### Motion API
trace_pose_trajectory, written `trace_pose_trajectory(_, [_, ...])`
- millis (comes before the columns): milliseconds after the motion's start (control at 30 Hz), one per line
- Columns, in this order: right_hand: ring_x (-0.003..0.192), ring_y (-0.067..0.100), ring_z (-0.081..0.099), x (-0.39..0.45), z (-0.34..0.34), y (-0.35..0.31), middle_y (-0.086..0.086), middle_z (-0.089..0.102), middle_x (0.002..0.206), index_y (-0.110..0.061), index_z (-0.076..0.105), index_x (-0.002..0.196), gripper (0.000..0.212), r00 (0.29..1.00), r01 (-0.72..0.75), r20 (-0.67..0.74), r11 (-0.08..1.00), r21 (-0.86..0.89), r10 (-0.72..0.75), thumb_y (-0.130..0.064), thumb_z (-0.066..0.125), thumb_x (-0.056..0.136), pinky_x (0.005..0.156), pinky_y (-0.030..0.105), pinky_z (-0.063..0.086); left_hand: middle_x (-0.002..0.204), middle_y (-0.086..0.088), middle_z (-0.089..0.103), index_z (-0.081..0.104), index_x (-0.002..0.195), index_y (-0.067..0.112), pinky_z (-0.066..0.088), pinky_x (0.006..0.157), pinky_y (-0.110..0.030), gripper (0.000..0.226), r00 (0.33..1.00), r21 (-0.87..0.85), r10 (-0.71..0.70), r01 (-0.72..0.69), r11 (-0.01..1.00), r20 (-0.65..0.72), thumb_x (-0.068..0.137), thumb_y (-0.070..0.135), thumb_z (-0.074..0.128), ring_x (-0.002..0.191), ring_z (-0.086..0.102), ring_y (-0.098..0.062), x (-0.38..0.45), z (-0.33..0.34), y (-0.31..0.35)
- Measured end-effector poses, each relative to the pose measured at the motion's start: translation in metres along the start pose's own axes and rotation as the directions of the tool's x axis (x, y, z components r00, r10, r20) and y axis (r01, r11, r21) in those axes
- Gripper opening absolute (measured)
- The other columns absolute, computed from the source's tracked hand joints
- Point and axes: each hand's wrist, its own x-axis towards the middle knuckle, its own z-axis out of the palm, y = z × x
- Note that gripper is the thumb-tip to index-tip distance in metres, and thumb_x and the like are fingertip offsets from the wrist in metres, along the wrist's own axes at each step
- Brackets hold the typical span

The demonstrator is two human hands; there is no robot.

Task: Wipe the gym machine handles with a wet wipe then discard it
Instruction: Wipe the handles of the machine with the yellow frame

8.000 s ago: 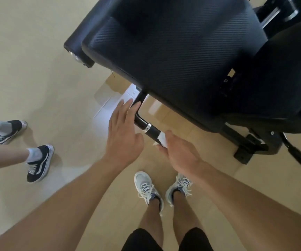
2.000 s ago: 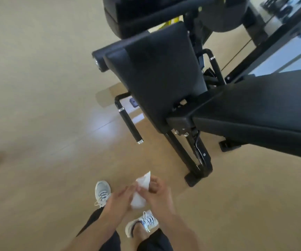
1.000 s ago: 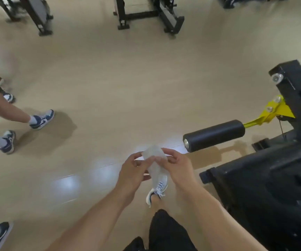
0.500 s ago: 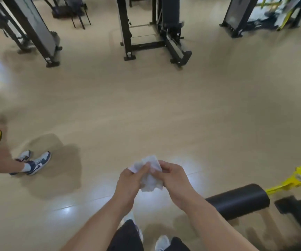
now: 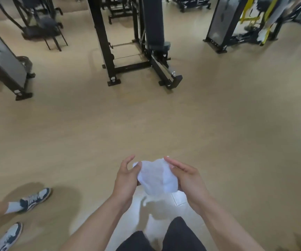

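Half a second ago the wet wipe (image 5: 156, 176) was bunched small between both hands; now it is spread wider, a loose white sheet at six o'clock, held between them above the pale floor (image 5: 218, 127). The left hand (image 5: 127, 177) pinches its left edge, forefinger lifted; the right hand (image 5: 187, 177) grips the right side. The black padded roller has left view. A black machine frame (image 5: 137, 51) stands at twelve o'clock, someone's sneakers (image 5: 32, 199) at eight.
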Motion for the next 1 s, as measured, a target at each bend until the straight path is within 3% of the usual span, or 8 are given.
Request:
trace_pose_trajectory(133, [0.088,0.013,0.075,0.075,-0.029,-0.062,-0.003,0.078,0.104,-0.027,0.068,0.121,0.033,0.997,0.003,0.076,1.000,-0.017,-0.001,-0.014,0.072,0.091,0.066,0.020,0.054,0.109,-0.006,0.078,0.060,0.124,0.035,0.057,0.088,-0.041,0.035,0.972,0.109,-0.017,-0.009,0.994,0.234,0.091,0.032,0.071,0.091,0.074,-0.019,0.079,0.040,0.079])
trace_pose_trajectory(233, [0.079,0.013,0.074,0.147,-0.058,-0.096,0.003,0.079,0.100,-0.016,0.066,0.120,0.042,0.996,0.032,0.082,0.994,-0.109,-0.024,0.004,0.075,0.085,0.060,0.016,0.051,0.105,-0.002,0.078,0.066,0.118,0.027,0.056,0.081,-0.033,0.052,0.923,0.194,-0.037,-0.042,0.980,0.384,0.072,0.017,0.088,0.089,0.073,-0.015,0.141,0.071,0.122])
trace_pose_trajectory(333, [0.067,0.006,0.070,0.230,-0.085,-0.137,-0.002,0.079,0.088,-0.014,0.071,0.112,0.032,0.998,0.052,0.057,0.961,-0.270,-0.038,0.002,0.075,0.085,0.058,0.016,0.049,0.096,0.003,0.074,0.074,0.106,0.022,0.052,0.068,-0.017,0.044,0.938,0.396,-0.034,-0.112,0.911,0.344,0.068,0.006,0.090,0.077,0.068,-0.009,0.210,0.109,0.153])
trace_pose_trajectory(433, [0.058,0.009,0.062,0.316,-0.111,-0.185,-0.003,0.077,0.075,-0.027,0.077,0.087,0.013,0.998,0.064,0.048,0.875,-0.479,-0.047,-0.022,0.084,0.077,0.057,0.025,0.047,0.076,0.002,0.071,0.078,0.085,0.013,0.045,0.060,-0.021,0.011,0.976,0.427,0.047,-0.137,0.894,0.213,0.077,0.017,0.085,0.067,0.061,-0.013,0.272,0.151,0.187])
trace_pose_trajectory(567, [0.048,0.014,0.053,0.411,-0.127,-0.257,-0.006,0.065,0.054,-0.019,0.073,0.069,0.024,0.997,0.069,0.025,0.825,-0.561,-0.066,-0.040,0.083,0.072,0.047,0.026,0.040,0.075,0.000,0.067,0.078,0.074,0.016,0.040,0.060,-0.021,0.021,0.984,0.406,0.110,-0.159,0.900,0.142,0.088,0.032,0.076,0.066,0.060,-0.016,0.342,0.185,0.246])
trace_pose_trajectory(667, [0.048,0.007,0.047,0.476,-0.127,-0.307,-0.009,0.057,0.054,-0.019,0.062,0.063,0.029,0.995,0.063,0.096,0.918,-0.391,-0.027,-0.029,0.079,0.085,0.046,0.017,0.036,0.092,-0.002,0.079,0.081,0.090,0.019,0.050,0.074,-0.027,0.022,0.987,0.256,0.091,-0.123,0.959,0.132,0.093,0.037,0.068,0.083,0.073,-0.014,0.394,0.203,0.292])
trace_pose_trajectory(800, [0.082,0.017,0.070,0.584,-0.120,-0.363,0.005,0.074,0.087,-0.014,0.074,0.081,0.017,0.958,-0.035,0.276,0.990,-0.137,0.072,-0.023,0.068,0.095,0.085,0.033,0.058,0.105,0.000,0.080,0.079,0.108,0.018,0.055,0.094,-0.037,0.022,0.986,0.057,0.140,-0.145,0.988,0.087,0.098,0.030,0.063,0.101,0.075,-0.018,0.488,0.226,0.352])
trace_pose_trajectory(1000, [0.107,0.029,0.070,0.746,-0.102,-0.441,0.016,0.072,0.118,-0.005,0.071,0.119,0.033,0.942,-0.110,0.327,0.989,0.102,0.071,-0.028,0.066,0.097,0.098,0.043,0.055,0.092,-0.004,0.080,0.078,0.097,0.017,0.058,0.080,-0.033,0.009,0.969,0.087,0.234,-0.228,0.970,-0.074,0.093,0.022,0.071,0.085,0.073,-0.020,0.647,0.250,0.451])
